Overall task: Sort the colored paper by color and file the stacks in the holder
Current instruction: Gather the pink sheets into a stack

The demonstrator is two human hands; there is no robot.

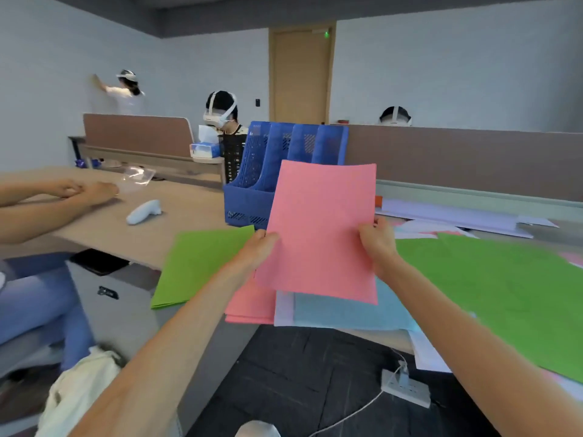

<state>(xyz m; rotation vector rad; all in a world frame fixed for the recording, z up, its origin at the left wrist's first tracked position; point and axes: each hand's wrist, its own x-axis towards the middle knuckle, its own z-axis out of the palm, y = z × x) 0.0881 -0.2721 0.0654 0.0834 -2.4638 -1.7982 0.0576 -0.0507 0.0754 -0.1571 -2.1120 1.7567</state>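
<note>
writing: nothing legible; drawer tag [108,292] under the desk [176,216] is too blurred to read
pink sheet [321,228]: held up off the desk, portrait, long axis near upright, top edge at the holder's slots, bottom edge toward the wearer, leaning slightly (top edge bows a bit)
holder [249,197]: blue, perforated, several slots, standing on the desk right behind the pink sheet, its right front hidden by it
left hand [258,247]: pinches the sheet's left edge low down, thumb on the front face, forearm reaching up from lower left
right hand [378,244]: grips the right edge at about the same height, thumb on the front, forearm coming from lower right
green stack [198,266]: flat on the desk, left of the hands
pink stack [249,307]: flat under the held sheet, beside a blue sheet [347,313]
green sheets [504,288]: spread at right
controller [143,211]: white, lying on the desk at left
</note>
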